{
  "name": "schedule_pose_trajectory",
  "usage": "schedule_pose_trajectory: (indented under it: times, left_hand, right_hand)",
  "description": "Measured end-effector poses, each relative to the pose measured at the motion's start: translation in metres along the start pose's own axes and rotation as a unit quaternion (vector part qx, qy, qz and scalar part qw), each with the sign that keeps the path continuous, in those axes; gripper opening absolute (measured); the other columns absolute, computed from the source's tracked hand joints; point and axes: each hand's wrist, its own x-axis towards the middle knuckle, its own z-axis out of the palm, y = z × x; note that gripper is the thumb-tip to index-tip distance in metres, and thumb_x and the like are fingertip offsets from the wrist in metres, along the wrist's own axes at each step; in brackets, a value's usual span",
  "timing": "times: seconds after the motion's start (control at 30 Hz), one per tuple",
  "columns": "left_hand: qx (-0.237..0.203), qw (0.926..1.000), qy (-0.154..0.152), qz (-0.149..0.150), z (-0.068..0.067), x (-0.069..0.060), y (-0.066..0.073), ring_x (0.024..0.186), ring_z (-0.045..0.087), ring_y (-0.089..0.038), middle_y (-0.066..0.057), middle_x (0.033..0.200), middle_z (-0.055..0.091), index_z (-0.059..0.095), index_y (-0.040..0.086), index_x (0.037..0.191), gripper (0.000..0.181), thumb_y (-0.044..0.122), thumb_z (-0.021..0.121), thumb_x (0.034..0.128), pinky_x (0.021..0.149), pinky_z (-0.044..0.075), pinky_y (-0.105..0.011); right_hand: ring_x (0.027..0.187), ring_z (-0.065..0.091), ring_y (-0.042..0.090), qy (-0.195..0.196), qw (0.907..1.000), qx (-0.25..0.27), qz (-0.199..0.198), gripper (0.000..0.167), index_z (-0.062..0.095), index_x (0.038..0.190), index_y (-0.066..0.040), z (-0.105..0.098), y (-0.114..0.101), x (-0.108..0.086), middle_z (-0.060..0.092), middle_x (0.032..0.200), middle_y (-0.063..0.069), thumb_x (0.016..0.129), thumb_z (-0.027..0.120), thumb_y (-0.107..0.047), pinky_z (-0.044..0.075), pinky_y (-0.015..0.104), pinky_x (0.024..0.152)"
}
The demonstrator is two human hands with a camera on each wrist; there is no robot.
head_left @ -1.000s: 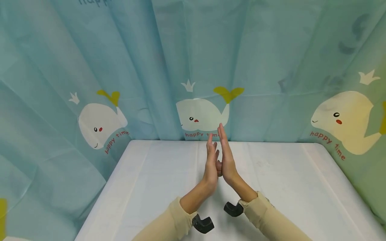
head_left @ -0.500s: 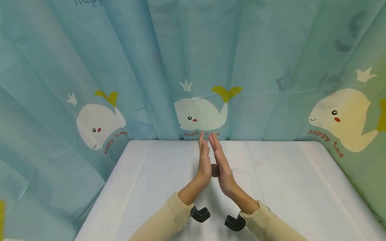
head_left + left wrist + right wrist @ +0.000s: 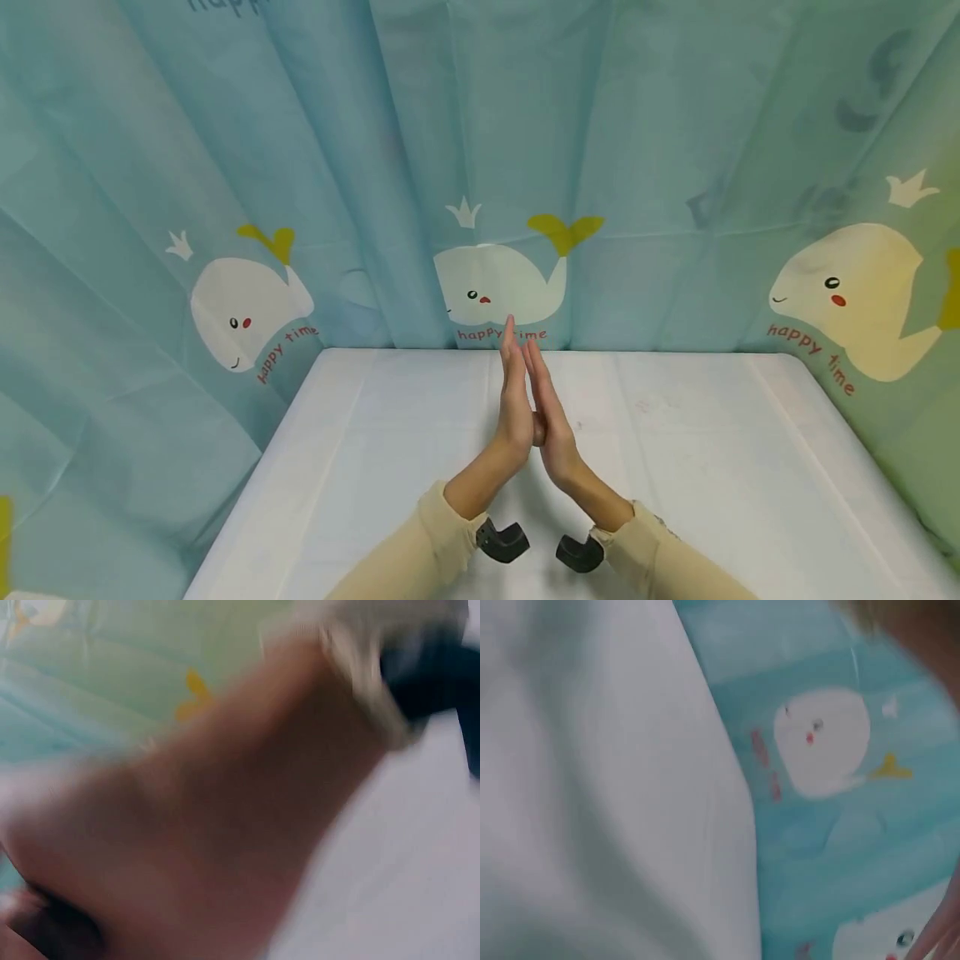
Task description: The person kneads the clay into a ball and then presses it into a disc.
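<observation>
Above the table, my left hand [image 3: 514,417] and right hand [image 3: 559,442] stand palm to palm in the head view, fingers straight and pointing away from me. Held between the two palms is a small round brownish thing [image 3: 538,428]; most of it is hidden and its kind cannot be made out. The left fingertips reach a little farther forward than the right ones. In the left wrist view the left hand [image 3: 150,840] is blurred, with a dark patch beneath the palm. Only some fingers [image 3: 939,926] show at the corner of the right wrist view.
A white table [image 3: 390,417] lies under both hands. Behind it and along its sides hangs a blue-green curtain [image 3: 660,275] with printed whales. Dark curved mounts [image 3: 504,542] sit at both beige sleeve cuffs.
A second ago the right fingertips were ahead; now the left ones are. The palms have slid against each other and stand closer than half a second ago, the round thing still between them.
</observation>
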Motion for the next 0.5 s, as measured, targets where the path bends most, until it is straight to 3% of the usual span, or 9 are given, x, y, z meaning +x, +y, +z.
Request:
schedule_pose_trajectory:
  times: [0.03,0.07,0.1,0.13,0.3,0.4,0.5]
  left_hand:
    - [0.005,1.0000,0.003,0.001,-0.001,0.003,-0.003,0.156,0.005,-0.014,0.013,0.170,0.004,0.011,0.037,0.165,0.057,0.050,0.020,0.1107,0.124,0.005,-0.054]
    - [0.008,1.0000,0.004,0.000,-0.002,0.004,-0.007,0.156,0.004,-0.014,0.013,0.170,0.003,0.011,0.037,0.165,0.057,0.050,0.020,0.1109,0.124,0.004,-0.054]
    - [0.007,1.0000,0.003,-0.004,-0.002,0.005,-0.010,0.157,0.003,-0.015,0.012,0.171,0.003,0.010,0.036,0.166,0.057,0.049,0.019,0.1110,0.124,0.004,-0.054]
    - [0.003,0.9999,0.003,-0.010,-0.002,0.006,-0.013,0.157,0.003,-0.016,0.011,0.171,0.003,0.010,0.035,0.166,0.057,0.049,0.019,0.1110,0.124,0.004,-0.056]
    - [-0.037,0.9985,0.008,-0.039,-0.001,0.008,-0.018,0.157,0.012,-0.032,0.002,0.172,0.007,0.010,0.032,0.166,0.059,0.046,0.023,0.1103,0.122,0.011,-0.060]
    - [-0.081,0.9943,0.021,-0.066,-0.002,0.010,-0.020,0.155,0.017,-0.037,-0.001,0.172,0.011,0.010,0.034,0.166,0.060,0.051,0.027,0.1101,0.121,0.016,-0.062]
    - [-0.112,0.9909,0.033,-0.068,-0.003,0.010,-0.022,0.155,0.016,-0.038,-0.003,0.172,0.009,0.009,0.034,0.166,0.060,0.051,0.026,0.1107,0.121,0.016,-0.063]
  right_hand:
    - [0.140,0.041,0.000,-0.001,1.0000,-0.002,-0.004,0.055,0.002,0.167,-0.023,0.003,-0.002,-0.002,0.003,0.173,0.001,0.114,0.009,-0.032,0.040,0.017,0.095]
    - [0.152,0.022,0.005,0.001,1.0000,-0.005,-0.005,0.055,0.003,0.167,-0.024,0.006,-0.006,-0.004,0.005,0.173,-0.002,0.113,0.008,-0.031,0.030,0.021,0.109]
    - [0.157,0.003,0.010,0.006,0.9999,-0.011,-0.007,0.054,0.004,0.167,-0.026,0.008,-0.010,-0.004,0.007,0.173,-0.005,0.113,0.009,-0.031,0.020,0.028,0.117]
    - [0.158,0.001,0.013,0.008,0.9998,-0.014,-0.010,0.054,0.004,0.167,-0.027,0.010,-0.013,-0.004,0.008,0.172,-0.005,0.113,0.009,-0.030,0.013,0.034,0.121]
    - [0.158,0.000,0.015,0.013,0.9987,-0.047,-0.014,0.057,0.008,0.167,-0.028,0.012,-0.023,-0.001,0.010,0.172,-0.007,0.111,0.016,-0.030,-0.001,0.059,0.121]
    - [0.158,-0.002,0.017,0.005,0.9977,-0.066,-0.015,0.059,0.009,0.167,-0.024,0.013,-0.023,-0.003,0.007,0.173,-0.005,0.110,0.020,-0.028,-0.003,0.064,0.119]
    - [0.158,-0.003,0.016,0.001,0.9967,-0.082,-0.003,0.060,0.009,0.167,-0.025,0.015,-0.023,-0.005,0.004,0.173,-0.004,0.109,0.022,-0.029,-0.003,0.063,0.120]
